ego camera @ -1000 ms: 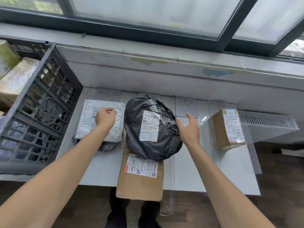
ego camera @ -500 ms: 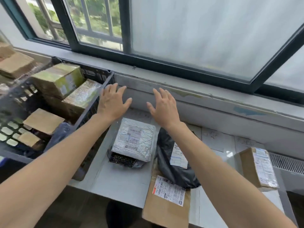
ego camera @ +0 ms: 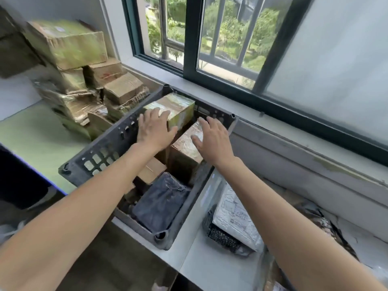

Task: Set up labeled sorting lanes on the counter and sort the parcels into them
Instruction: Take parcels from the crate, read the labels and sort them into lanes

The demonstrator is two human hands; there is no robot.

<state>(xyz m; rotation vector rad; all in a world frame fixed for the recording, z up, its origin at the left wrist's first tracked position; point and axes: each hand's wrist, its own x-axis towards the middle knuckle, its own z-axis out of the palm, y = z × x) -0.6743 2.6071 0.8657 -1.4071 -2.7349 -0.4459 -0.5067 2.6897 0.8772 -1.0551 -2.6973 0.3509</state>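
A dark plastic crate [ego camera: 100, 156] stands at the left end of the white counter [ego camera: 201, 257] and holds several parcels. My left hand [ego camera: 154, 131] hovers open over a tape-wrapped cardboard box [ego camera: 178, 108] at the crate's far end. My right hand [ego camera: 212, 139] is open above a second taped brown box [ego camera: 184, 148] beside it. A small brown box [ego camera: 151, 171] and a dark grey bag parcel [ego camera: 161, 202] lie nearer in the crate. On the counter to the right lies a silver mailer [ego camera: 235, 219] on top of a black parcel.
A pile of taped cardboard boxes [ego camera: 84, 76] is stacked against the wall left of the crate. The window sill and dark window frame [ego camera: 273, 106] run just behind the crate. A dark bag parcel [ego camera: 327, 223] shows behind my right forearm.
The view has swung left from the counter lanes to the crate. Both hands have moved from above the sorted parcels to over the boxes in the crate, still open.
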